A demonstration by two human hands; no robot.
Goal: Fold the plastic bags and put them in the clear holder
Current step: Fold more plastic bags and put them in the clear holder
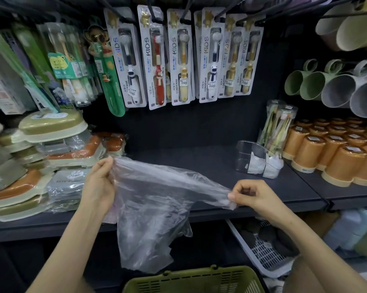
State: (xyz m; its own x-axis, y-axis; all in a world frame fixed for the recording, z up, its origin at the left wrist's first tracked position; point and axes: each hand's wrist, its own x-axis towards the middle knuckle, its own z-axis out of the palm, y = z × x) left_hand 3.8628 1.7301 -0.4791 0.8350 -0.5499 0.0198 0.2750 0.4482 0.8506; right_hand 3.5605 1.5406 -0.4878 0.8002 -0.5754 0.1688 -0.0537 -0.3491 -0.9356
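Observation:
A thin clear plastic bag (148, 210) hangs stretched between my two hands in front of the dark shelf. My left hand (99, 182) pinches its upper left corner. My right hand (256, 194) pinches the opposite corner, lower and to the right. The rest of the bag droops below the shelf's front edge. The clear holder (249, 154) stands on the shelf to the right of the bag, with white folded bags (263, 164) inside it.
The dark shelf (210, 163) has soap boxes stacked at the left (51, 132) and orange cups at the right (330, 153). Kids' toothbrush packs (178, 58) hang above. A green basket (191, 281) sits below, and a white basket (260, 250) at lower right.

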